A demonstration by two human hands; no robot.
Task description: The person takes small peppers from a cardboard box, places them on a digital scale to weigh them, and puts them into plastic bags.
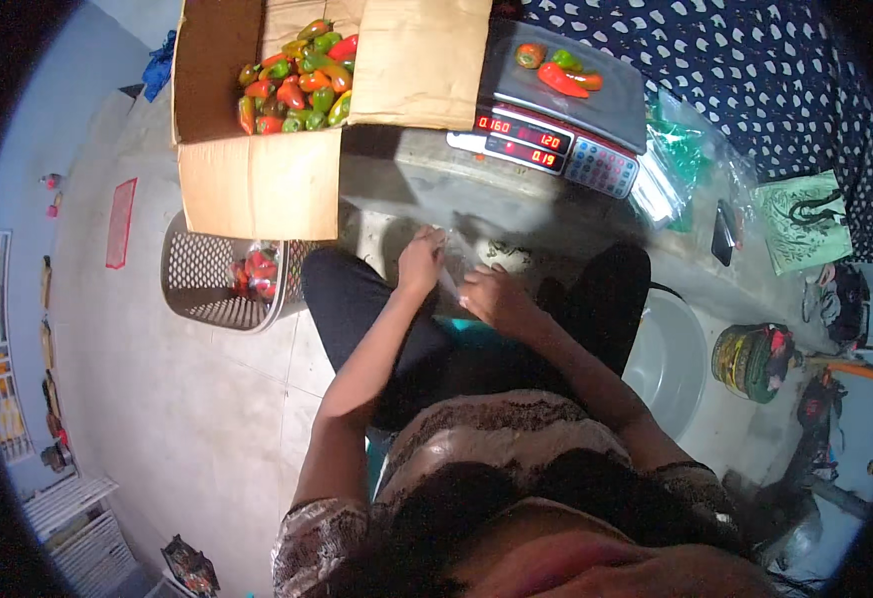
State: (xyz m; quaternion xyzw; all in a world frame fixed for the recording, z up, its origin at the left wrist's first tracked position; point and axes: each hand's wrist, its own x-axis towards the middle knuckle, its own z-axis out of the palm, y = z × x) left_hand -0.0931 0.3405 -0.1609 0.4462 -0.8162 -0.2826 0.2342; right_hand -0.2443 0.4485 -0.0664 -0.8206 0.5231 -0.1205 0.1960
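Both my hands hold a clear plastic bag above my lap. My left hand grips its left edge, and my right hand has its right edge between the fingers. Beyond them, a digital scale with lit red figures carries several peppers, red, orange and green. To its left, an open cardboard box contains many red, orange and green peppers. Below the box, a plastic basket has bagged red peppers inside.
Right of the scale lie clear and green plastic bags, a dark phone and a green printed bag. A white basin stands beside my right leg, with a round container further right. A concrete ledge runs in front.
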